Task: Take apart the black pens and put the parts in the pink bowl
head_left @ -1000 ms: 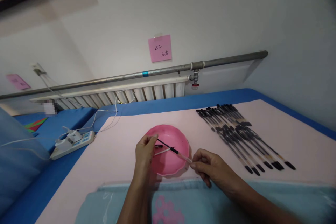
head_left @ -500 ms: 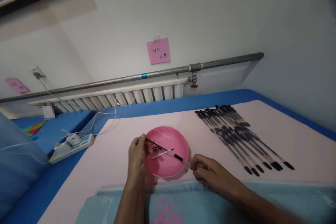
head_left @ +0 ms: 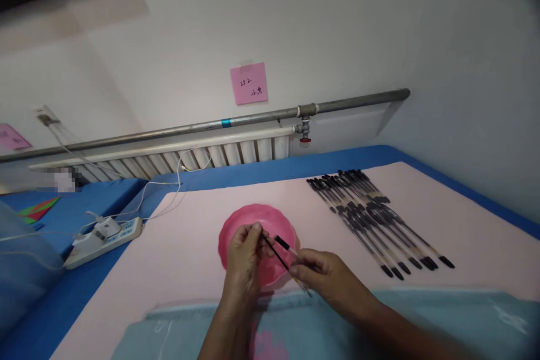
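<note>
Over the pink scalloped bowl [head_left: 236, 220], my left hand [head_left: 244, 259] pinches a thin dark pen refill [head_left: 277, 255]. The refill slants down to the right, its far end passing close to my right fingers. My right hand [head_left: 331, 275] is closed around a clear pen barrel with a black grip [head_left: 282, 243], which points up and left toward my left fingertips. Refill and barrel lie side by side, not joined. My hands hide much of the bowl's inside.
Two rows of black-capped pens [head_left: 375, 225] lie on the pink tabletop [head_left: 177, 236] to the right. A power strip [head_left: 105, 239] with white plugs and cables sits at the left. A blue-green cloth [head_left: 177, 329] borders the near edge. Behind stand a radiator [head_left: 232, 153] and pipe.
My left hand has moved right, and the refill now slants down more steeply. The barrel's black grip end has tilted up toward my left fingers. The view has shifted slightly.
</note>
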Tool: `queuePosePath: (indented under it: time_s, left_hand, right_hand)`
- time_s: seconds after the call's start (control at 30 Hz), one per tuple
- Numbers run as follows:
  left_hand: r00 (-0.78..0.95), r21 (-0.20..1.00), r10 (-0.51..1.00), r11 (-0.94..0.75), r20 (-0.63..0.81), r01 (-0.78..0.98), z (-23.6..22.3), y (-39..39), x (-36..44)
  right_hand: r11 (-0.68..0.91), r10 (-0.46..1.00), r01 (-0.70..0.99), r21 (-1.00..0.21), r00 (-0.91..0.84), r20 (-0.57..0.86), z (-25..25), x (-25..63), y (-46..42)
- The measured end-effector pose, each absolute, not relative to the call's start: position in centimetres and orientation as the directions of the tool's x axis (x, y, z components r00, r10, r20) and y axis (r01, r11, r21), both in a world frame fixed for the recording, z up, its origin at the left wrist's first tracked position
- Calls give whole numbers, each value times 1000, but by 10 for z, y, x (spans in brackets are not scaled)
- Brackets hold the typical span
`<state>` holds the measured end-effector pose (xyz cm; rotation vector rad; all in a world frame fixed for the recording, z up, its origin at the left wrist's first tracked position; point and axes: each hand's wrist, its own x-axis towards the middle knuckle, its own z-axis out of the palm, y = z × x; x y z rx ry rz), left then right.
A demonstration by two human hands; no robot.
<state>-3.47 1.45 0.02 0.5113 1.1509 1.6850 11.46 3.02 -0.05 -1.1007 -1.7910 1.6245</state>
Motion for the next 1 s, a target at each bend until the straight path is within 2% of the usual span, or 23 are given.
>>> queuePosePath:
  time_s: [0.17,0.23,0.3,0.37,0.43,0.5,0.57,0.63,0.77,1.0]
  left_hand:
    - [-406,889,901,-56,-151,-455,0,15,-41]
    - [-440,925,886,-35,-146,-379,-2,15,-53]
    - [-521,982,844,37,-129,-184,-4,15,-68]
    - [-585,985,805,163,-99,57,-6,15,-81]
    - [-610,955,788,235,-77,183,-8,15,-89]
    - [-614,903,789,255,12,346,-10,15,-90]
    - [-558,768,821,281,119,576,-13,15,-85]
    - [-474,635,870,289,138,716,-15,14,-78]
    - [-407,603,911,290,62,743,-19,14,-70]
    - [-437,636,899,347,-16,690,-21,16,-67]
  right_hand:
    - [26,761,303,-953,-624,-178,0,115,30]
    - [25,767,294,-955,-619,-171,-3,115,31]
    - [-1,781,266,-964,-602,-167,-8,116,33]
    - [-36,801,241,-970,-574,-172,-14,116,36]
    - [-71,815,231,-970,-547,-189,-20,117,38]
    - [-105,819,212,-972,-535,-205,-23,117,40]
    - [-135,822,192,-972,-527,-218,-24,118,41]
    - [-158,826,175,-972,-516,-227,-22,118,41]
    - [-169,833,158,-973,-505,-227,-12,119,39]
    - [-192,826,178,-965,-502,-257,-7,118,38]
